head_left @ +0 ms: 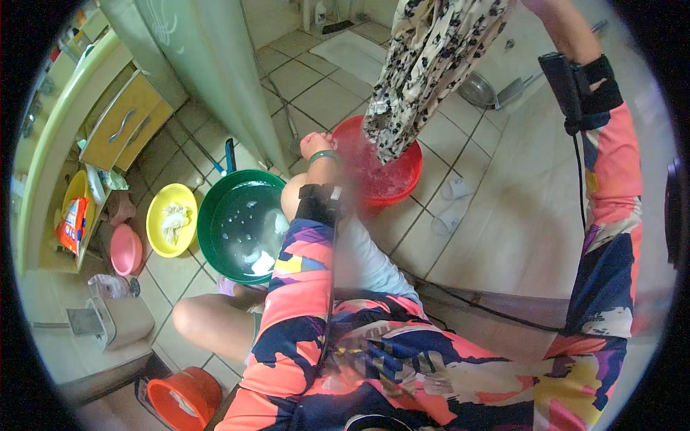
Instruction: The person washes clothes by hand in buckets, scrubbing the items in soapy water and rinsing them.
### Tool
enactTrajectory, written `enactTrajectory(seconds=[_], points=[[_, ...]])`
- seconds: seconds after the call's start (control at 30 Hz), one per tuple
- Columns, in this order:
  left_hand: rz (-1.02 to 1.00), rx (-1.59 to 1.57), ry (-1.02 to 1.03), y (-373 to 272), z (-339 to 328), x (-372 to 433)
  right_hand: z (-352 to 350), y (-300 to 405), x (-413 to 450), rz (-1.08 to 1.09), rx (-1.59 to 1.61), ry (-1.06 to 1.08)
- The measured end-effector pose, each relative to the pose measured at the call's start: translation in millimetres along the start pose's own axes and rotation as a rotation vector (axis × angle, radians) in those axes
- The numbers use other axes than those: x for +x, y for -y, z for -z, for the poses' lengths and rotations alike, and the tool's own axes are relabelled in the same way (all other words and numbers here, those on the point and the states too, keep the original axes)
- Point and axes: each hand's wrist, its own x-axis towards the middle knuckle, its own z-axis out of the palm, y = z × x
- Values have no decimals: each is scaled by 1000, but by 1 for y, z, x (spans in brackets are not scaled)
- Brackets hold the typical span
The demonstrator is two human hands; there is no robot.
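Observation:
A pale cloth with dark floral print (431, 70) hangs from the top of the view, raised by my right hand (533, 4), which is largely cut off by the upper edge. The cloth's lower end hangs over a red tub (401, 183) with cloudy, foamy water. My left hand (317, 144), a green bangle at its wrist, is curled beside the red tub's left rim; whether it holds anything cannot be told. Left of that arm stands a large green basin (207, 237) of water with suds.
Farther left are a yellow basin (153, 231) holding light cloth, a pink basin (126, 250) and a trash bin (126, 323). An orange bucket (188, 396) stands lower left. Clear slippers (453, 213) lie right of the red tub, near the bathtub (517, 226). A black cable (485, 306) crosses at right.

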Motion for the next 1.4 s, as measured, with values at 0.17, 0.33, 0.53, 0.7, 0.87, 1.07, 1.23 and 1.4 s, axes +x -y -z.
enactTrajectory(seconds=[0.17, 0.33, 0.53, 0.7, 0.87, 1.07, 1.23, 1.4], points=[[-18, 99, 4, -11, 13, 10, -76, -17, -20, -364, -278, -191], [5, 98, 45, 1, 3, 1, -124, -192, -56, -411, -116, -13], [59, 123, 38, 0, -4, -5, -235, -281, -131, -415, -157, 86], [33, 124, 73, -6, -2, -8, -321, -307, -171, -507, -446, 344], [30, 111, 62, -8, -6, -10, -351, -280, -160, -531, -586, 645], [16, 81, 39, -5, -1, -6, -346, -274, -160, -481, -367, 563], [25, 43, 126, 4, -4, -8, -298, -259, -153, -370, -252, 597], [5, -1, 48, 8, 2, 6, -236, -224, -113, -511, -1, 116]])
